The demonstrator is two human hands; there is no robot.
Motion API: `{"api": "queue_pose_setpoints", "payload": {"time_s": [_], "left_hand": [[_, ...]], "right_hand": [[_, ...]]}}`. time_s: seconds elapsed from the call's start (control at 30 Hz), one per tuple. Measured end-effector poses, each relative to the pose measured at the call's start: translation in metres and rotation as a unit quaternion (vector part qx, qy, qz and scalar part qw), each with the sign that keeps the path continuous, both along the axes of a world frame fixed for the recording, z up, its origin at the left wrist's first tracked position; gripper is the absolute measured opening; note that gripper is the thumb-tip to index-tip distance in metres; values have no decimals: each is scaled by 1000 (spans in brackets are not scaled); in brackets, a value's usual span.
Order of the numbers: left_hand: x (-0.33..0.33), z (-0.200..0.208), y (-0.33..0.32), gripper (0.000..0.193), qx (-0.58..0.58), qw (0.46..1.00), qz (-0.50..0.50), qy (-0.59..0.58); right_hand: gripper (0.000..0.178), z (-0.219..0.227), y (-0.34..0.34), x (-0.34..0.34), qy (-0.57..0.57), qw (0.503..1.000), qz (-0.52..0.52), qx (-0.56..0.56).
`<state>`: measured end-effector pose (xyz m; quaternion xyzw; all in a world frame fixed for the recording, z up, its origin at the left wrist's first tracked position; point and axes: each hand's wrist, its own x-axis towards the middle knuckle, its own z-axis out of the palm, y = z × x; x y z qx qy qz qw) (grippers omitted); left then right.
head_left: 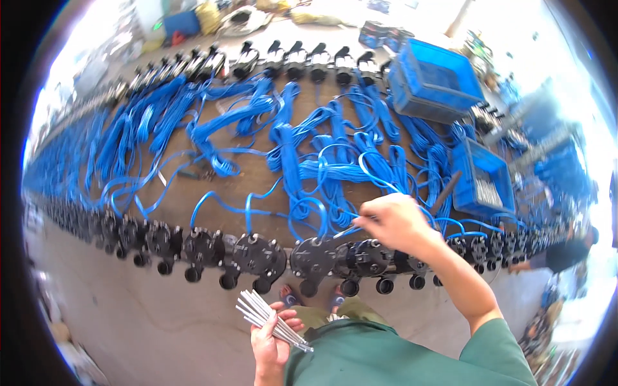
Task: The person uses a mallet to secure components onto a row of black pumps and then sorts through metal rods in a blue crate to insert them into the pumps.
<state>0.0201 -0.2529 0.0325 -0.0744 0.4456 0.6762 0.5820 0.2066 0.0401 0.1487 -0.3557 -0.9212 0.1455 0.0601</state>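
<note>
My left hand (269, 347) is closed around a fanned bundle of thin silvery rods (259, 310), low in front of my green shirt. At the bench edge my right hand (394, 219) pinches one slim rod (346, 233), its far end pointing left. That end lies over a round black plastic housing (313, 258) with a ring-shaped lower part hanging past the edge. Left of it sits a similar black housing (257, 256). Blue cable (309, 204) loops behind them, and more housings lie under my right forearm.
Coiled blue cable bundles (286, 164) cover much of the brown bench (257, 174). Another row of black units (296, 59) lines its far side. A blue crate stack (428, 87) and a blue bin (479, 186) stand at right. Another person (570, 254) is at the far right.
</note>
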Motion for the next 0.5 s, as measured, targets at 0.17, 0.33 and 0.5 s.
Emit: {"api": "queue_pose_setpoints", "payload": {"time_s": [0.17,0.33,0.5], "left_hand": [[10,10,10,30,-13,998,-48,35],[23,14,15,31,-26,996,-74,49],[36,14,17,32,-36,994,-91,43]], "right_hand": [[28,-25,1,1,-1,999,6,-40],[14,-29,3,0,8,997,38,-63],[10,-29,8,-20,18,995,88,-36]]}}
